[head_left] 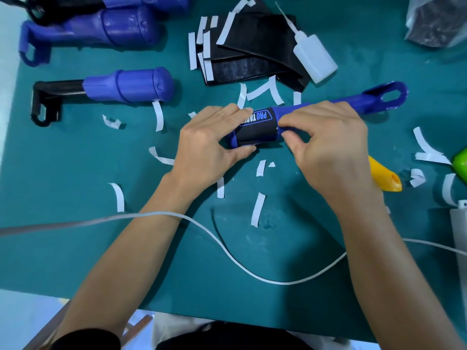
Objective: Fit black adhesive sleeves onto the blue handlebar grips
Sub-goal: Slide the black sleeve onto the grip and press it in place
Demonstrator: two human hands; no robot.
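Observation:
A blue handlebar grip (353, 102) lies slanted across the middle of the green mat, its looped end pointing up and right. A black adhesive sleeve (255, 132) with "PRO TAPER" lettering is wrapped round its thick end. My left hand (209, 147) curls round that end, fingers over the sleeve and thumb below it. My right hand (328, 147) grips the blue shaft just right of the sleeve, its fingertips at the sleeve's edge. A stack of flat black sleeves (252, 64) lies behind.
Three more blue grips (131, 84) lie at the back left. A white squeeze bottle (314, 56) rests on the sleeve stack. White backing strips (257, 209) litter the mat. A white cable (227, 251) crosses in front. A yellow handle (384, 178) and green object (461, 165) sit right.

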